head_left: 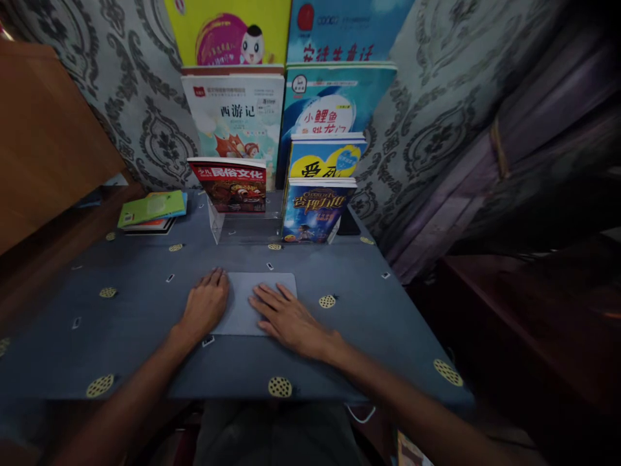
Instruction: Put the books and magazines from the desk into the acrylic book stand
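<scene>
A flat pale grey rectangular pad [240,304] with rounded corners lies on the blue-grey tablecloth [140,336]. My right hand [287,321] rests palm down on its right half, fingers stretched out and slightly apart. At the pad's left edge, my left hand [206,301] lies palm down, its fingers slightly bent and close together. Its thumb side meets the pad, and nothing shows in its grasp. Both palms are hidden from above.
Behind the pad, a clear stand [217,223] holds picture books in tiers, including a red book [237,188] and a dark blue book [315,210]. A small pile with a green book [152,208] lies back left. A purple curtain [456,188] hangs at right.
</scene>
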`<action>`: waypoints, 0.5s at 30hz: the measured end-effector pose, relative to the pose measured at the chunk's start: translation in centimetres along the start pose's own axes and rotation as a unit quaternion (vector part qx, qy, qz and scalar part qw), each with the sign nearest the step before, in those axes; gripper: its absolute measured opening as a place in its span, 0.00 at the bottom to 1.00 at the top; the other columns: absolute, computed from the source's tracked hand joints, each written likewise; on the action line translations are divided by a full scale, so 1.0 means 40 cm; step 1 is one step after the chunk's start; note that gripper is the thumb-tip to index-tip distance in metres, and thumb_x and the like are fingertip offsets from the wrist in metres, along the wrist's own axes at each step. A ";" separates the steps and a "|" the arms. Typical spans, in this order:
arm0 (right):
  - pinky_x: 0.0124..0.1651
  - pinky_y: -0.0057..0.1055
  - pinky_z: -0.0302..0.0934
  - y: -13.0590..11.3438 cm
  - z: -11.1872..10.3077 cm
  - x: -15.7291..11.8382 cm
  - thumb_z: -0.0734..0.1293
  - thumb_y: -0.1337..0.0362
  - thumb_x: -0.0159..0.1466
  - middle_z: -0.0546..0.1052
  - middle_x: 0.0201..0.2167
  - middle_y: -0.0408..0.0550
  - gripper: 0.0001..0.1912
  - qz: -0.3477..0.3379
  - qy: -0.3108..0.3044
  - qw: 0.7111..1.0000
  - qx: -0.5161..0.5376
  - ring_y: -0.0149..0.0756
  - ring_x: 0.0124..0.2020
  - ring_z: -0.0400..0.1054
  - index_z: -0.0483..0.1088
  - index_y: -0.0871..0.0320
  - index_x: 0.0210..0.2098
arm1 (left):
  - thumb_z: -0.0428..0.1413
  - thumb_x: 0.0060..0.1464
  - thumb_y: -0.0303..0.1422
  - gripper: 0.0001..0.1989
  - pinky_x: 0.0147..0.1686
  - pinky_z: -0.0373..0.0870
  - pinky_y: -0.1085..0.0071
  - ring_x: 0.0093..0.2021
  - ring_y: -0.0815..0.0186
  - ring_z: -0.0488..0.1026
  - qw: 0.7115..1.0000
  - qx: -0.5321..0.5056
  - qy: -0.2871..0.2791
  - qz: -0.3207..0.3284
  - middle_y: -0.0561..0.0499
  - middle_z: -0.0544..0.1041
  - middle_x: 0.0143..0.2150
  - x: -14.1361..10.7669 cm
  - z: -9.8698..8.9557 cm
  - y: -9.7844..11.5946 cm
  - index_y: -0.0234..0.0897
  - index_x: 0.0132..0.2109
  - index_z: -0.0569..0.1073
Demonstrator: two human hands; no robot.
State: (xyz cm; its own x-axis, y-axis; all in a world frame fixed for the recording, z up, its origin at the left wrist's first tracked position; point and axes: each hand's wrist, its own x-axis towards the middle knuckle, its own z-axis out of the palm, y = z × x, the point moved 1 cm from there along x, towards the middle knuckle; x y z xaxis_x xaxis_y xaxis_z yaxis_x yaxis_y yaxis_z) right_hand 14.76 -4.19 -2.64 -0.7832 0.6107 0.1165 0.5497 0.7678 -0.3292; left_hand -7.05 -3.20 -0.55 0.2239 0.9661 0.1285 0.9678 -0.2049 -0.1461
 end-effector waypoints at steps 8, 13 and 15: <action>0.73 0.52 0.35 -0.027 -0.009 -0.067 0.57 0.49 0.72 0.53 0.72 0.53 0.32 -0.005 -0.025 1.000 0.010 0.43 0.74 0.37 0.51 0.55 0.70 | 0.43 0.66 0.27 0.19 0.57 0.70 0.57 0.61 0.53 0.71 0.999 -0.004 0.039 0.010 0.34 0.74 0.59 -0.004 0.016 -0.005 0.27 0.55 0.74; 0.71 0.57 0.39 0.034 -0.037 -0.097 0.56 0.43 0.70 0.50 0.72 0.61 0.37 0.080 -0.011 0.997 -0.001 0.52 0.74 0.37 0.52 0.59 0.70 | 0.43 0.66 0.28 0.19 0.55 0.71 0.56 0.59 0.52 0.72 0.999 -0.006 0.042 0.012 0.34 0.74 0.59 -0.006 0.016 -0.008 0.27 0.55 0.74; 0.71 0.58 0.40 0.059 -0.043 -0.101 0.55 0.44 0.71 0.49 0.72 0.62 0.37 0.110 0.000 0.994 -0.012 0.51 0.73 0.39 0.50 0.61 0.71 | 0.43 0.66 0.28 0.19 0.55 0.71 0.54 0.59 0.50 0.72 0.999 -0.002 0.049 0.018 0.34 0.74 0.59 -0.007 0.016 -0.012 0.26 0.55 0.74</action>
State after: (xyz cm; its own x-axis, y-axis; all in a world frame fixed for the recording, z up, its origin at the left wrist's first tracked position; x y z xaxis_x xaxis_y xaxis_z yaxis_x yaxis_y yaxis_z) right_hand 19.73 -4.53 -2.29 -0.6437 0.7640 0.0444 0.7141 0.6205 -0.3241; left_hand -7.66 -3.25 -1.14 0.2690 0.9381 0.2184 0.9592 -0.2404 -0.1486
